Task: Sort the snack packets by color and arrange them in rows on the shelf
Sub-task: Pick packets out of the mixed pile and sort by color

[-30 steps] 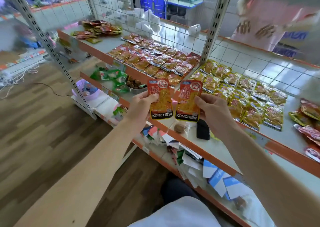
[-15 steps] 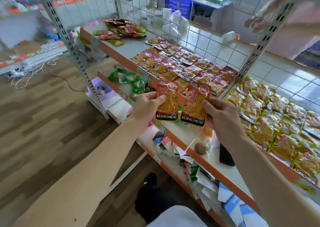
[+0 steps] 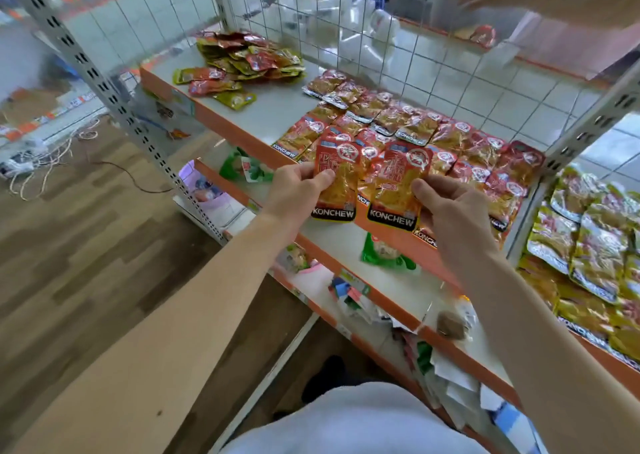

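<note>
pinching a red packet in the left grip, thumb on its face, and a second red packet likewise in the right grip, both over the orange front edge. judging the sort well along: counting red rows on the shelf just beyond the grips, yellow rows to their right, and leaving a mixed pile far beyond the left grip. eyeing bare room beyond the left grip; minding wire mesh behind, post at right.

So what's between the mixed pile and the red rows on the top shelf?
Only bare shelf, seen in the head view; the pile and red rows lie apart.
</note>
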Motion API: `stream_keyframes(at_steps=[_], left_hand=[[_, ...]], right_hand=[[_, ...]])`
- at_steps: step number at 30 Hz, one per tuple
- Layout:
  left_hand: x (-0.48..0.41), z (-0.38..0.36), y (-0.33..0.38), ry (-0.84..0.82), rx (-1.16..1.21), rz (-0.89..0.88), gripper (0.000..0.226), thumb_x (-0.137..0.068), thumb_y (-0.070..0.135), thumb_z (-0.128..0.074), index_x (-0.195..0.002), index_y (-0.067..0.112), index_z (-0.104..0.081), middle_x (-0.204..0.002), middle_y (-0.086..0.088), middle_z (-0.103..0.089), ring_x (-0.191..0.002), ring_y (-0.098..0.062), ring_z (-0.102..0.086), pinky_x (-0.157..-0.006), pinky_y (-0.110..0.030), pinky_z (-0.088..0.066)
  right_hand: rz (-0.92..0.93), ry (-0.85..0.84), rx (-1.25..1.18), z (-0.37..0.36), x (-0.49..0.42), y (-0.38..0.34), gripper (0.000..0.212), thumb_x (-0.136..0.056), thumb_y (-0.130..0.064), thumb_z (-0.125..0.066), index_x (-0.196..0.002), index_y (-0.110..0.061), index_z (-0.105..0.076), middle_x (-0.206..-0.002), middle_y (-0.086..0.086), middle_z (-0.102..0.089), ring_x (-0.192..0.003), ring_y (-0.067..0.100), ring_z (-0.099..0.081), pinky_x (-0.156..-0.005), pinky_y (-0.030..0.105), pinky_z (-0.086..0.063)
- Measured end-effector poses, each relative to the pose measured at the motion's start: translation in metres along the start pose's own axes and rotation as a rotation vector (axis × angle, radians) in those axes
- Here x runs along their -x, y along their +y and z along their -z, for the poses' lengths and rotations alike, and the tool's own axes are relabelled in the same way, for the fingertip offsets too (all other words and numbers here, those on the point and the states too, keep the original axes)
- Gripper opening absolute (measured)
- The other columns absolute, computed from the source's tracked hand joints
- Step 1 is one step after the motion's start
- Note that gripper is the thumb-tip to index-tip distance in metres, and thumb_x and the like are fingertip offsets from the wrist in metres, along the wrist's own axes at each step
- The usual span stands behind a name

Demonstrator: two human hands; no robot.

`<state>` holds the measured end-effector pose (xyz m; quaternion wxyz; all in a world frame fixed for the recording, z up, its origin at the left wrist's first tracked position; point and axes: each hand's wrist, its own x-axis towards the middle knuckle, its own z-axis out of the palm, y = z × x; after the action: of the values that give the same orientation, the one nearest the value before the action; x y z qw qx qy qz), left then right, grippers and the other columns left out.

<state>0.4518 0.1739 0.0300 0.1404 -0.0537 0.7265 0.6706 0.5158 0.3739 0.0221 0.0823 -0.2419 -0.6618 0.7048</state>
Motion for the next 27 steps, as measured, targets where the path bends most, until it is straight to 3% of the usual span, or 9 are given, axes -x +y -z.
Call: stream_keyframes(at_steps=[3, 6, 9, 12, 14, 18, 20, 24, 27], left_hand=[[-0.015, 0.01, 0.008, 0.007, 0.016, 0.002, 0.011, -0.096, 0.016, -0.065, -0.091, 0.018, -0.074, -0.088, -0.002, -0.078, -0.089, -0.022, -0.074, -0.089, -0.041, -0.058], [-0.03, 0.015, 0.014, 0.025, 0.029, 0.011, 0.006, -0.095, 0.017, -0.067, -0.094, 0.017, -0.073, -0.095, -0.006, -0.077, -0.096, -0.027, -0.073, -0.094, -0.045, -0.057], [-0.046, 0.01, 0.016, 0.02, 0.01, 0.005, 0.024, -0.095, 0.018, -0.068, -0.118, 0.015, -0.064, -0.098, 0.003, -0.071, -0.094, -0.016, -0.07, -0.086, -0.028, -0.056], [-0.064, -0.001, 0.015, -0.037, -0.034, -0.019, 0.024, -0.096, 0.016, -0.067, -0.119, 0.018, -0.059, -0.096, 0.007, -0.067, -0.088, -0.007, -0.066, -0.064, -0.008, -0.048], [-0.076, -0.012, 0.013, -0.094, -0.068, -0.027, 0.022, -0.097, 0.015, -0.066, -0.116, 0.019, -0.056, -0.096, 0.006, -0.066, -0.087, -0.007, -0.065, -0.06, -0.004, -0.046], [-0.108, -0.025, 0.012, -0.205, -0.149, -0.089, 0.033, -0.094, 0.021, -0.07, -0.125, 0.018, -0.057, -0.1, 0.0, -0.072, -0.096, -0.018, -0.07, -0.088, -0.031, -0.058], [-0.124, -0.027, 0.011, -0.229, -0.177, -0.113, 0.031, -0.092, 0.023, -0.071, -0.118, 0.028, -0.055, -0.102, -0.007, -0.072, -0.096, -0.025, -0.071, -0.087, -0.038, -0.06], [-0.158, -0.025, 0.012, -0.294, -0.232, -0.208, 0.035, -0.095, 0.026, -0.067, -0.128, 0.029, -0.055, -0.105, -0.015, -0.07, -0.093, -0.03, -0.068, -0.085, -0.046, -0.059], [-0.184, -0.025, 0.013, -0.324, -0.379, -0.34, 0.031, -0.097, 0.024, -0.064, -0.128, 0.023, -0.06, -0.11, 0.0, -0.069, -0.101, -0.019, -0.065, -0.094, -0.044, -0.055]], right_hand=[[0.001, -0.013, 0.032, -0.015, -0.013, -0.01, 0.029, -0.094, -0.018, -0.069, -0.121, -0.008, -0.069, -0.103, 0.002, -0.074, -0.085, 0.012, -0.071, -0.072, 0.02, -0.056], [0.007, -0.01, 0.06, -0.025, -0.02, -0.016, 0.029, -0.094, -0.021, -0.069, -0.12, -0.01, -0.069, -0.102, 0.001, -0.073, -0.087, 0.013, -0.069, -0.074, 0.022, -0.053], [0.016, 0.019, 0.078, -0.026, -0.023, -0.014, 0.029, -0.095, -0.022, -0.067, -0.121, -0.011, -0.069, -0.103, 0.004, -0.073, -0.09, 0.016, -0.068, -0.075, 0.025, -0.054], [-0.004, 0.087, 0.086, -0.022, -0.023, -0.007, 0.027, -0.095, -0.024, -0.067, -0.118, -0.011, -0.071, -0.1, 0.001, -0.074, -0.095, 0.019, -0.07, -0.085, 0.033, -0.058], [-0.006, 0.144, 0.1, -0.018, -0.027, -0.001, 0.02, -0.095, -0.025, -0.067, -0.111, -0.016, -0.072, -0.097, -0.002, -0.075, -0.092, 0.018, -0.07, -0.086, 0.032, -0.058], [0.025, 0.271, 0.111, -0.016, -0.044, 0.004, 0.031, -0.095, -0.026, -0.067, -0.122, -0.011, -0.068, -0.108, -0.002, -0.073, -0.102, 0.015, -0.068, -0.097, 0.037, -0.055], [0.026, 0.333, 0.122, -0.02, -0.051, 0.005, 0.037, -0.096, -0.026, -0.066, -0.127, -0.008, -0.066, -0.112, -0.001, -0.072, -0.105, 0.015, -0.068, -0.1, 0.038, -0.053], [0.03, 0.426, 0.199, -0.032, -0.062, 0.007, 0.029, -0.097, -0.02, -0.064, -0.121, -0.005, -0.069, -0.105, 0.01, -0.074, -0.098, 0.03, -0.07, -0.093, 0.05, -0.055], [0.041, 0.513, 0.27, -0.043, -0.079, 0.003, 0.041, -0.095, -0.016, -0.066, -0.134, -0.004, -0.059, -0.104, -0.005, -0.071, -0.097, 0.011, -0.066, -0.093, 0.021, -0.054]])
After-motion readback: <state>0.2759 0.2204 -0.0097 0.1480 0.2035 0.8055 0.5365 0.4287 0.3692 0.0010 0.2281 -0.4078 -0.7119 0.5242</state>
